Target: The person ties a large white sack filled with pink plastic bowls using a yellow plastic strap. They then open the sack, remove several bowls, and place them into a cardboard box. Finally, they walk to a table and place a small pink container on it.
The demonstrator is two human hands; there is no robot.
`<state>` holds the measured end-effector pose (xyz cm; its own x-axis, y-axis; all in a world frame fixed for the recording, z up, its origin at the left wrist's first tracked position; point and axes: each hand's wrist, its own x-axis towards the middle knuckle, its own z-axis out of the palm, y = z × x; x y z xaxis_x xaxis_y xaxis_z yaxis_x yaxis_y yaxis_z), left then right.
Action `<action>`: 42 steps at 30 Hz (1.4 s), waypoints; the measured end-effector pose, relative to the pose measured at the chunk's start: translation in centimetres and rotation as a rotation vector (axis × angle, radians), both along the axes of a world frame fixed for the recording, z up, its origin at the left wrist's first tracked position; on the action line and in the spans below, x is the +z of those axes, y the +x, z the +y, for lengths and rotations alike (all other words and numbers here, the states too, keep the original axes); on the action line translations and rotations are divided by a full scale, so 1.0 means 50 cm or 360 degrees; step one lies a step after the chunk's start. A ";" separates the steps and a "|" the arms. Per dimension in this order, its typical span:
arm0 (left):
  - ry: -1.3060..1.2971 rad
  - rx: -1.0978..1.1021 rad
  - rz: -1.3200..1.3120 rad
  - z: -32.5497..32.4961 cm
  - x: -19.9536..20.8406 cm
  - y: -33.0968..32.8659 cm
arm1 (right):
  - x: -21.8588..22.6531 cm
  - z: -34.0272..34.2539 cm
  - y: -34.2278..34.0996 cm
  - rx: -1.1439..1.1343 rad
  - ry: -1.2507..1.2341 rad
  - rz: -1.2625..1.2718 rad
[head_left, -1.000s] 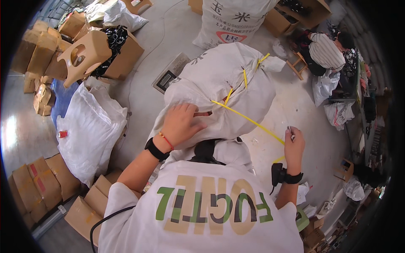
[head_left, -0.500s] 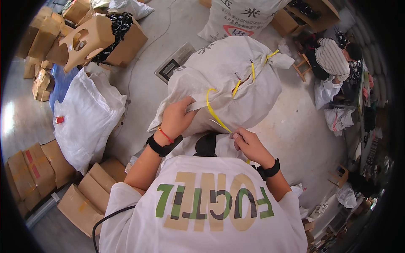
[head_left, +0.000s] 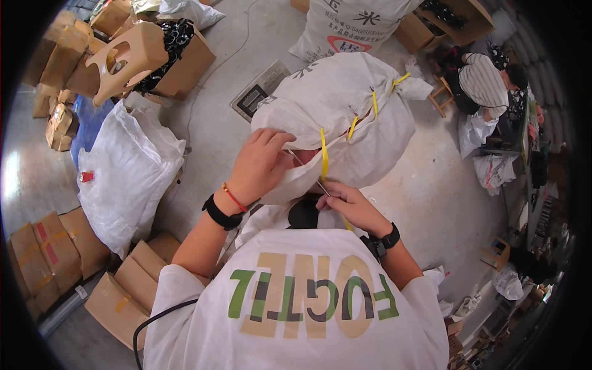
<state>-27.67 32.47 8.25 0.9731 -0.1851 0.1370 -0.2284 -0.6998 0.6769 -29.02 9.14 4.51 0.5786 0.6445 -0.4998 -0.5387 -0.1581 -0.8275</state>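
Observation:
A bulging white woven sack (head_left: 385,154) lies before me, its mouth laced part way along with a yellow plastic strap (head_left: 324,151). My left hand (head_left: 262,165) is closed on the sack's near left edge, fingers bent over the cloth. My right hand (head_left: 353,205), at the near side of the mouth, pinches a thin metal needle (head_left: 323,188). The needle seems to run through the cloth, and a thin metal length shows again by my left fingers. Through a gap in the mouth something reddish shows; I cannot make out what it is.
A flat scale (head_left: 262,89) lies behind the sack, and another printed sack (head_left: 354,24) stands beyond it. On the left are a white bag (head_left: 132,172), a tan stool (head_left: 126,61) and cardboard boxes (head_left: 123,290). A person in a striped top (head_left: 485,80) sits at far right.
My right hand has moved left and brought the needle to the sack's edge. My left hand has shifted up and its grip on the cloth has changed. The sack has shifted slightly right.

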 end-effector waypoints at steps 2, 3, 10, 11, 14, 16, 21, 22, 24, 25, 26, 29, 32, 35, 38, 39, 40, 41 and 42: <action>0.0454 0.0055 -0.0374 0.017 -0.031 0.009 | -0.014 -0.022 -0.018 0.0168 -0.0076 -0.0089; 0.0541 0.0061 -0.0372 0.025 -0.057 0.011 | -0.015 -0.025 -0.019 0.0255 -0.0113 -0.0138; 0.0077 0.0295 0.0004 0.026 -0.078 0.001 | 0.005 0.045 0.009 0.0140 -0.0361 -0.0262; 0.0037 0.0288 -0.0071 0.024 -0.076 -0.001 | -0.007 0.062 0.012 0.0084 -0.0343 -0.0310; -0.0067 0.0270 -0.0210 0.021 -0.088 -0.004 | -0.019 0.092 0.018 -0.0036 -0.0365 -0.0445; -0.0116 0.0267 -0.0189 0.021 -0.107 -0.007 | -0.029 0.095 0.018 -0.0068 -0.0405 -0.0601; -0.0393 0.0357 -0.0041 0.009 -0.120 -0.011 | -0.028 0.091 0.008 -0.0039 -0.0483 -0.0974; -0.0455 0.0377 -0.0001 0.006 -0.121 -0.011 | -0.029 0.089 0.007 -0.0046 -0.0479 -0.1001; -0.0646 0.0422 0.0153 0.003 -0.133 -0.013 | -0.035 0.088 0.005 -0.0064 -0.0464 -0.1046; -0.0742 0.0443 0.0230 0.002 -0.137 -0.013 | -0.030 0.087 0.007 -0.0043 -0.0511 -0.1054; -0.0811 0.0452 0.0271 0.001 -0.135 -0.014 | -0.020 0.087 0.009 -0.0023 -0.0558 -0.1057; -0.0974 0.0476 0.0363 0.000 -0.125 -0.011 | -0.024 0.080 0.013 -0.0054 -0.0425 -0.0749; -0.1033 0.0484 0.0399 0.009 -0.128 -0.007 | -0.018 0.063 0.018 0.0039 -0.0203 -0.0466; -0.1058 0.0476 0.0444 0.014 -0.138 -0.008 | 0.015 0.056 0.015 0.0073 -0.0431 -0.0713; -0.1084 0.0499 0.0464 0.013 -0.139 -0.007 | 0.035 0.044 0.017 0.0320 -0.0877 -0.1378; -0.1094 0.0504 0.0462 0.012 -0.136 -0.007 | 0.036 0.038 0.019 0.0453 -0.1023 -0.1634; -0.1104 0.0510 0.0460 0.012 -0.134 -0.006 | 0.035 0.035 0.021 0.0452 -0.0978 -0.1528; -0.1097 0.0513 0.0460 0.011 -0.132 -0.006 | 0.032 0.033 0.022 0.0449 -0.0934 -0.1423; -0.1091 0.0518 0.0459 0.011 -0.130 -0.005 | 0.029 0.030 0.023 0.0446 -0.0890 -0.1318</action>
<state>-27.94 33.03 1.75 0.9781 0.1472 -0.1471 0.1640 -0.1096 0.9804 -27.89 10.62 5.94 0.7424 0.6072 -0.2833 0.2805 -0.6656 -0.6916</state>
